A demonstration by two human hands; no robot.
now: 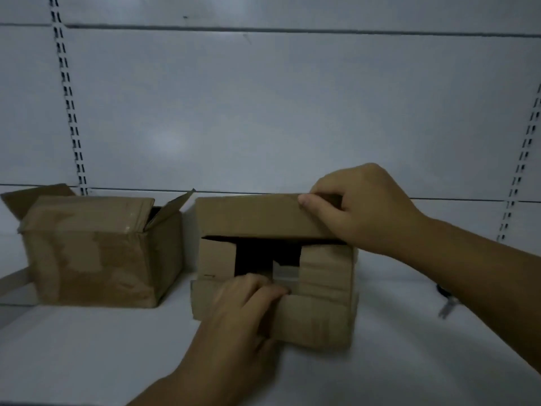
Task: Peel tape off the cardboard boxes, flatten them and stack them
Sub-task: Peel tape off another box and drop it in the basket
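Observation:
A brown cardboard box [319, 317] lies on its side in the middle of the white shelf, its flapped end facing me with a dark gap between the flaps. My right hand [360, 209] grips the far right end of the upper flap, thumb on its front face. My left hand [246, 306] holds the lower flap, fingers hooked over its edge into the gap. A second cardboard box [93, 256] stands to the left, top flaps partly raised, with shiny tape patches on its front.
The white shelf [87, 356] runs under both boxes, backed by a white panel wall [263, 112] with slotted uprights. A small dark-handled tool [446, 303] lies on the shelf to the right, past my right forearm.

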